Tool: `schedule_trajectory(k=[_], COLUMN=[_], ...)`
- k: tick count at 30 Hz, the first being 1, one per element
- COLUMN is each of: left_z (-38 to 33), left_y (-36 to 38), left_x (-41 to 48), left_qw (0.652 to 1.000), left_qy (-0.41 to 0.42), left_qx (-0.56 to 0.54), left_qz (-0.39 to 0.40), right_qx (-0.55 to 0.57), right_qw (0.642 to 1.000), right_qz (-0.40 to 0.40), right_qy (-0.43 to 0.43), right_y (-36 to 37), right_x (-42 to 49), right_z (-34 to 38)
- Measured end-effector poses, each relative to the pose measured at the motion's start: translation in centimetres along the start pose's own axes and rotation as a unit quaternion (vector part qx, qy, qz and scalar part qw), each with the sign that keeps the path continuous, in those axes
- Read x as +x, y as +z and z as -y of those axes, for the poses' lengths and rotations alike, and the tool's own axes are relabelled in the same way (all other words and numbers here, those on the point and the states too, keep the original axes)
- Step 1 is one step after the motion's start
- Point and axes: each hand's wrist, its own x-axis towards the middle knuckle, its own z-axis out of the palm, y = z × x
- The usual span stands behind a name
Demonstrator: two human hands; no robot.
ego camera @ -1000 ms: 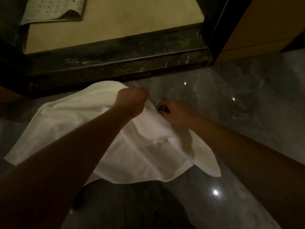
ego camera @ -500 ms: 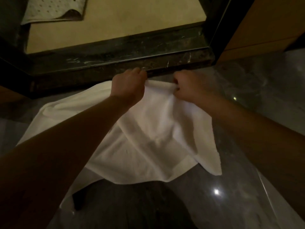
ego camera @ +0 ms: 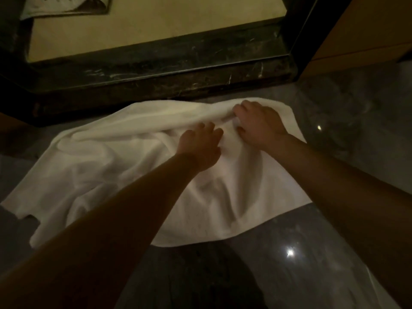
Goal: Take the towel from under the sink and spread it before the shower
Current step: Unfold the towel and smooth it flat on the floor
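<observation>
The white towel [ego camera: 124, 175] lies rumpled on the grey marble floor, its far edge close to the dark shower threshold [ego camera: 156, 72]. Both of my hands rest on its far right part. My left hand [ego camera: 200, 148] has its fingers curled into the cloth. Just to its right, my right hand [ego camera: 258, 126] pinches a fold near the far edge. The towel's left side is wrinkled, with one corner folded under. My forearms hide part of its near half.
Beyond the threshold is the beige shower floor [ego camera: 156, 21], with a perforated mat [ego camera: 64, 5] at its far left. A dark door frame [ego camera: 298, 41] and a wooden panel [ego camera: 367, 30] stand at right. The glossy floor [ego camera: 334, 241] reflects ceiling lights.
Both hands carried the towel's edge forward toward the threshold, then lowered it. The towel now lies on the floor, more spread to the left and right.
</observation>
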Motion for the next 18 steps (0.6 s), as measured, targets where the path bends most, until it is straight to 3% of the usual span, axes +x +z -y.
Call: schedule_trajectory(k=[9,18], left_z=[-1.6,-4.9], left_y=[0.5,1.0], left_x=[-0.5,-2.8], left_qw=[1.000,0.998], left_qy=[0.016,0.055], left_qx=[0.022,-0.004], left_qz=[-0.013,-0.011], right_qx=[-0.052,-0.008], right_qw=[0.994,0.996], right_qz=[0.071,0.086], right_qy=[-0.069,-0.037], right_y=[1.1,0.7], right_x=[-3.9,-7.9], right_z=[-1.6,-1.9])
